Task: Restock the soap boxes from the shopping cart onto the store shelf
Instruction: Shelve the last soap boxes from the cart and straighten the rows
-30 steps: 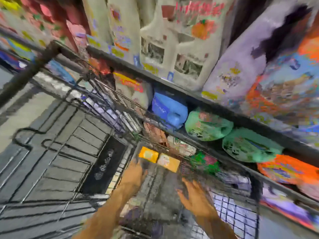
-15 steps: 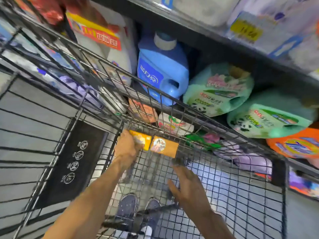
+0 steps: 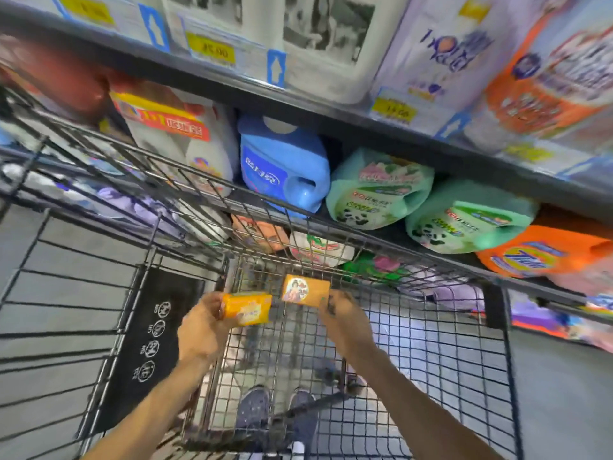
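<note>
Two yellow-orange soap boxes are inside the black wire shopping cart (image 3: 391,360). My left hand (image 3: 202,327) grips the yellow soap box (image 3: 247,308) and holds it lifted above the cart floor. The orange soap box with a round picture (image 3: 305,289) stands against the cart's far wall, and my right hand (image 3: 345,320) holds its right end with the fingertips. The store shelf (image 3: 348,127) runs across the view beyond the cart.
Detergent bottles fill the shelf: a blue jug (image 3: 282,164), two green jugs (image 3: 378,190), an orange jug (image 3: 537,250), white and purple packs above. Lower shelf packs (image 3: 318,250) show through the cart's far wall. The cart's folded seat panel (image 3: 156,333) is left. My shoes (image 3: 275,406) show below.
My left hand has lifted the yellow soap box off the cart's far wall. My right hand has reached forward and taken hold of the orange box. The view has tilted down toward the cart.
</note>
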